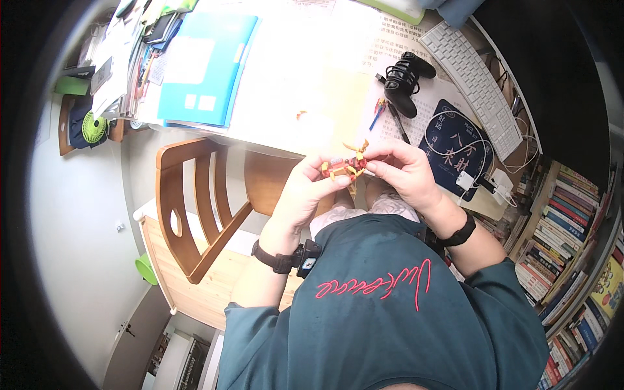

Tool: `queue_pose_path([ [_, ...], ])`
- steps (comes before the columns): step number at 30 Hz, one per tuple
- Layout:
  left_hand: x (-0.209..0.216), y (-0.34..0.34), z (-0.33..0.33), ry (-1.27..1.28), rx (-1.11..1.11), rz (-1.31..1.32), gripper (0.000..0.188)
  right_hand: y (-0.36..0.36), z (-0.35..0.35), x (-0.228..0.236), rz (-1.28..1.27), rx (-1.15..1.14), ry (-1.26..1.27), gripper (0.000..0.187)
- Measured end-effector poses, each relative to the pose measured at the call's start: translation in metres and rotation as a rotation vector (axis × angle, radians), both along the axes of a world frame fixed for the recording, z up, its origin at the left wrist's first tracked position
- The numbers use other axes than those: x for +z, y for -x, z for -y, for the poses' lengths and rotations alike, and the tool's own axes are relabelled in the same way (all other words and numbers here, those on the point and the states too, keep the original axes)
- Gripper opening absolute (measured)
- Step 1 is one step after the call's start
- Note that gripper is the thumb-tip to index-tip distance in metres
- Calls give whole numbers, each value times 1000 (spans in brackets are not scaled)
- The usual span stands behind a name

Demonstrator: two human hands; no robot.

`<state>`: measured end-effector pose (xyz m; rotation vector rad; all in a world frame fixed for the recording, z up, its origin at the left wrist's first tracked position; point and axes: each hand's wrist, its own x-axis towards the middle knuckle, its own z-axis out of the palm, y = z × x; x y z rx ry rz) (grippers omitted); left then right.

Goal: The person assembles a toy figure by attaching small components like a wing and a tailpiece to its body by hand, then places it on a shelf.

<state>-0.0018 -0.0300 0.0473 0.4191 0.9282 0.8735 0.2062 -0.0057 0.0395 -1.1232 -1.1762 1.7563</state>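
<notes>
A small red and yellow building-brick figure (pixel 342 167) is held between my two hands, over my lap near the desk's front edge. My left hand (pixel 311 183) pinches its left end between thumb and fingers. On its other end, close to a thin orange-yellow piece that sticks up, my right hand (pixel 404 170) grips with thumb and forefinger. Parts of the figure are hidden behind my fingertips. A small orange piece (pixel 301 115) lies by itself on the white desk top, beyond my left hand.
On the desk (pixel 286 78) are a blue folder (pixel 201 68), a black game controller (pixel 404 84), a pen (pixel 398 122), a dark blue mat (pixel 458 146) with cables, and a white keyboard (pixel 474 88). A wooden chair (pixel 195 201) stands at left, bookshelves (pixel 559 227) at right.
</notes>
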Motion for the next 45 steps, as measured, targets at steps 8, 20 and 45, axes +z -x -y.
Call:
queue_pose_path([
  [8,0,-1,-1,37,6,14,32,-1,-4,10,0,24,31,16],
  [20,5,4,-5,159,-20,162,37,-1,-11,6,7,40,178,15],
  [45,3,3,1,262,47,326,53,-13,-15,-26,-170,-36,399,18],
])
